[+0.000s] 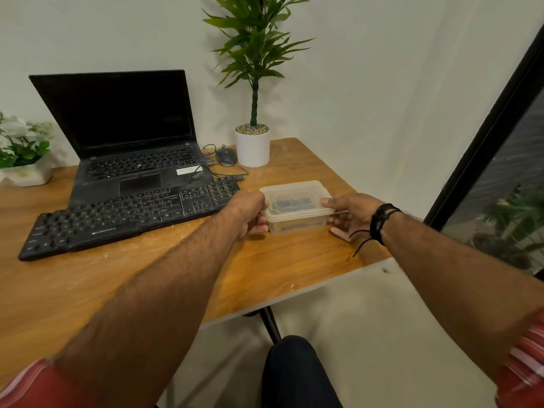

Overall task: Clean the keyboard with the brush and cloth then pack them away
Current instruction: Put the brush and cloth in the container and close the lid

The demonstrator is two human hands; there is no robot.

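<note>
Seated view across a wooden desk (88,290). Far to the left of the left hand sits a white planter of pale flowers (22,154); nearer it, an open laptop (126,136) with a dark screen stands behind the black Zebronics keyboard (123,216), the object to be cleaned, whose right end lies just beside the left hand's knuckles. The left hand (250,213) grips the left end of a translucent plastic container (297,206), fingers curled round its lower wall; the lid (294,191) is seated on top. Something dark shows through the plastic, presumably the brush and cloth, though neither can be told apart. The right hand (350,213) holds the opposite end, thumb pressed on the lid's right edge and fingers wrapped beneath the rim; a black thread band (379,222) circles that wrist. Beyond the hands, a wired mouse (226,156) and a white pot with a tall green plant (253,142) stand near the far edge of the desk. The step in hand is judged to be opening the box to take out the tools, or closing it once they are stowed; the view does not settle which. Either way, it is best done with the box kept flat on the desk, one hand steadying the base while the other works the lid edge evenly from one corner, so the container neither tips nor slides toward the desk edge close to the right hand.
</note>
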